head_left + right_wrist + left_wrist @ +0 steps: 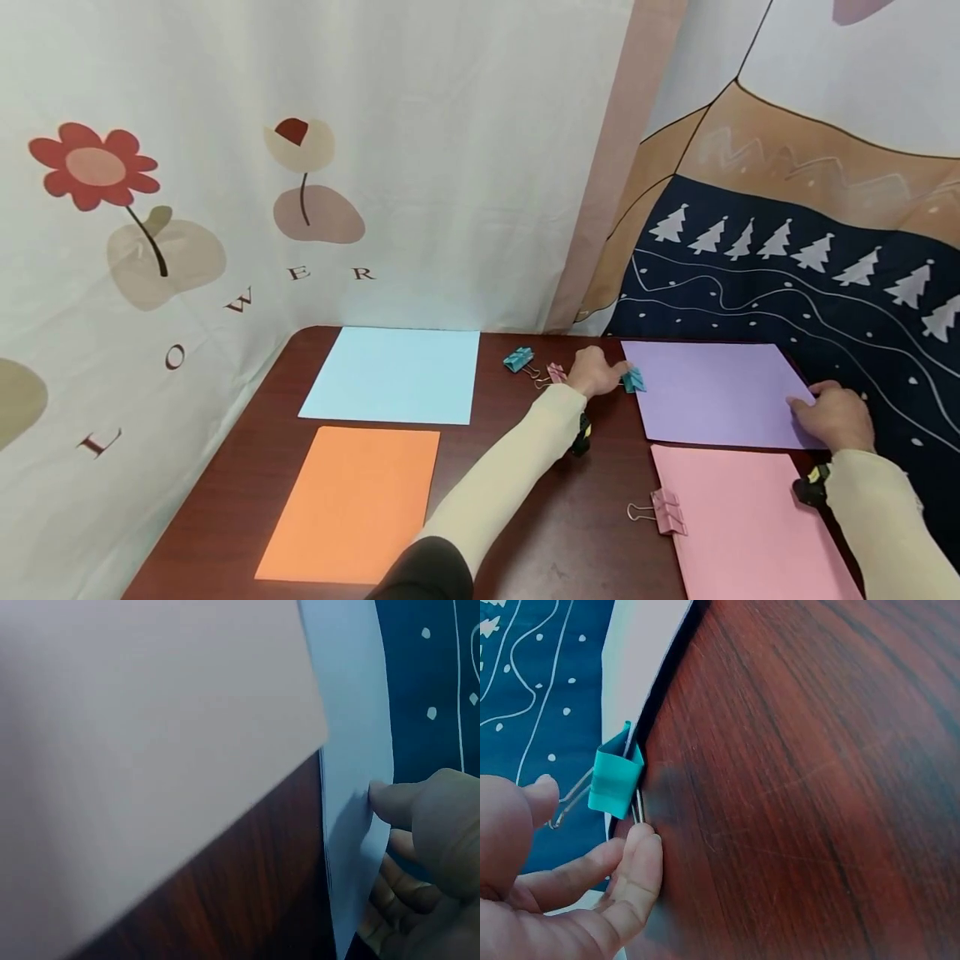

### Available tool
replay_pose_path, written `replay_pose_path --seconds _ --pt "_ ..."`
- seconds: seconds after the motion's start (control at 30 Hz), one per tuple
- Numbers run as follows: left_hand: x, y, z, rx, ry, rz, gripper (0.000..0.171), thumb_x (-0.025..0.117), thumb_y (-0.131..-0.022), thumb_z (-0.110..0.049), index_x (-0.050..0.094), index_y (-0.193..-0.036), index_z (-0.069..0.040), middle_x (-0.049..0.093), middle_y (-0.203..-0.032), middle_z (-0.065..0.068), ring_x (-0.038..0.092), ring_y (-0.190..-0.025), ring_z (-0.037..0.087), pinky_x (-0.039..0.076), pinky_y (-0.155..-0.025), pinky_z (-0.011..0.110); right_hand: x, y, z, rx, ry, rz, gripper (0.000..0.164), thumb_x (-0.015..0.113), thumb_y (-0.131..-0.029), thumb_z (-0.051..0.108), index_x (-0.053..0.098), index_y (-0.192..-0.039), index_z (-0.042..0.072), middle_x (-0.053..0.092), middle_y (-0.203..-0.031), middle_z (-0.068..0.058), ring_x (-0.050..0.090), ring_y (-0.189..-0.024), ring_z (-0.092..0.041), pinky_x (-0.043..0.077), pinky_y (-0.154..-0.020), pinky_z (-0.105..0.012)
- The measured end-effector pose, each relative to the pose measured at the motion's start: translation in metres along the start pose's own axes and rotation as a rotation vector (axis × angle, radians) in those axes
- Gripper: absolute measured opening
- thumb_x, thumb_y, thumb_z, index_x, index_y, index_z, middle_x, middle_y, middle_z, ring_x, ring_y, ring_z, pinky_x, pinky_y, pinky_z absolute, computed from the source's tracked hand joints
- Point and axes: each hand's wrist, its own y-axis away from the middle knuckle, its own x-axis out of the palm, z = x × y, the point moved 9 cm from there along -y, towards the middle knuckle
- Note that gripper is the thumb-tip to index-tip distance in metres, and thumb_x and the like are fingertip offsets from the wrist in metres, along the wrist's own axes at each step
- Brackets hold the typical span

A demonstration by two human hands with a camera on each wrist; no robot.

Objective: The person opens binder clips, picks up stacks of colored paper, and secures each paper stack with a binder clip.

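Note:
A teal binder clip (633, 380) sits on the left edge of the purple paper (712, 396) at the back right of the table. My left hand (595, 373) holds this clip by its wire handles. In the left wrist view the thumb is at one handle and the fingertips are at the other, while the clip's body (615, 780) straddles the paper's edge. At the opposite edge, my right hand (842, 417) pinches the purple paper, its thumb on top and its other fingers below, as the right wrist view shows.
Nearer on the right lies pink paper (757, 517) with a pink binder clip (667, 512) on its left edge. Light blue paper (397, 375) and orange paper (352, 504) lie on the left. Another teal clip (517, 359) and a pink clip (556, 373) rest beside my left hand.

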Motion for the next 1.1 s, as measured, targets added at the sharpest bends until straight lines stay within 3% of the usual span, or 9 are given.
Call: replay_pose_path --seconds 0.07,0.17,0.33,0.43,0.6,0.7,0.83,0.97,1.1 --pt "-0.001 0.001 0.000 0.003 0.017 -0.004 0.050 0.069 -0.096 -0.048 0.074 -0.106 0.001 0.060 -0.080 0.007 0.052 -0.071 0.015 0.043 -0.065 0.027 -0.001 0.001 0.003 -0.013 0.006 -0.005 0.053 0.056 -0.097 0.022 0.044 -0.122 -0.023 0.043 -0.116 -0.053 0.042 -0.110 -0.068 0.036 -0.102 -0.071" --pt "-0.002 0.002 0.000 0.015 0.062 -0.002 0.052 0.068 -0.097 -0.049 0.071 -0.080 0.001 0.050 -0.065 0.003 0.047 -0.062 0.015 0.039 -0.059 0.027 -0.003 0.004 0.006 -0.012 -0.011 -0.010 0.052 0.051 -0.098 0.020 0.041 -0.125 -0.024 0.039 -0.118 -0.052 0.036 -0.114 -0.069 0.030 -0.106 -0.073" --pt "-0.005 0.001 0.001 0.045 0.135 -0.005 0.063 0.067 -0.098 -0.047 0.050 -0.050 -0.010 0.035 -0.046 -0.001 0.037 -0.045 0.015 0.029 -0.045 0.028 -0.012 0.008 0.013 -0.038 -0.054 -0.063 0.048 0.048 -0.094 0.011 0.041 -0.128 -0.022 0.042 -0.118 -0.049 0.037 -0.114 -0.065 0.036 -0.097 -0.073" --pt "-0.013 0.002 0.001 0.065 0.162 -0.018 0.056 0.065 -0.100 -0.046 0.061 -0.058 -0.009 0.046 -0.050 0.002 0.043 -0.049 0.016 0.033 -0.046 0.029 -0.017 0.010 0.019 -0.087 -0.087 -0.113 0.049 0.051 -0.086 0.002 0.043 -0.128 -0.021 0.044 -0.121 -0.048 0.037 -0.116 -0.064 0.033 -0.100 -0.071" --pt "-0.034 0.006 -0.002 0.108 0.160 -0.081 0.043 0.062 -0.101 -0.046 0.076 -0.105 -0.006 0.072 -0.093 0.006 0.061 -0.081 0.015 0.054 -0.076 0.031 -0.023 0.013 0.027 -0.124 -0.141 -0.150 0.052 0.054 -0.077 -0.007 0.047 -0.128 -0.018 0.046 -0.123 -0.043 0.042 -0.114 -0.058 0.038 -0.093 -0.064" --pt "-0.046 0.007 -0.002 0.125 0.182 -0.113 0.044 0.061 -0.102 -0.046 0.074 -0.118 -0.008 0.074 -0.106 0.006 0.064 -0.093 0.016 0.058 -0.084 0.034 -0.023 0.012 0.029 -0.116 -0.156 -0.154 0.049 0.060 -0.079 -0.006 0.051 -0.127 -0.016 0.052 -0.120 -0.040 0.054 -0.101 -0.049 0.047 -0.074 -0.043" --pt "-0.067 0.010 0.000 0.170 0.222 -0.151 0.041 0.060 -0.103 -0.044 0.073 -0.118 -0.009 0.072 -0.104 0.006 0.065 -0.091 0.015 0.058 -0.075 0.031 -0.023 0.011 0.029 -0.093 -0.166 -0.162 0.045 0.069 -0.081 -0.002 0.055 -0.123 -0.013 0.060 -0.116 -0.037 0.063 -0.087 -0.037 0.036 -0.062 -0.021" --pt "-0.093 0.016 0.003 0.241 0.225 -0.201 0.038 0.059 -0.104 -0.041 0.073 -0.113 -0.007 0.073 -0.101 0.007 0.066 -0.087 0.015 0.055 -0.077 0.028 -0.022 0.011 0.027 -0.061 -0.179 -0.161 0.045 0.071 -0.082 0.000 0.056 -0.123 -0.013 0.064 -0.116 -0.038 0.066 -0.088 -0.042 0.038 -0.063 -0.023" --pt "-0.121 0.018 0.014 0.263 0.247 -0.229 0.039 0.059 -0.104 -0.042 0.073 -0.114 -0.007 0.074 -0.099 0.007 0.068 -0.087 0.016 0.056 -0.078 0.030 -0.021 0.012 0.026 -0.021 -0.193 -0.133 0.048 0.072 -0.083 0.001 0.054 -0.125 -0.013 0.062 -0.119 -0.039 0.063 -0.097 -0.049 0.052 -0.070 -0.044"
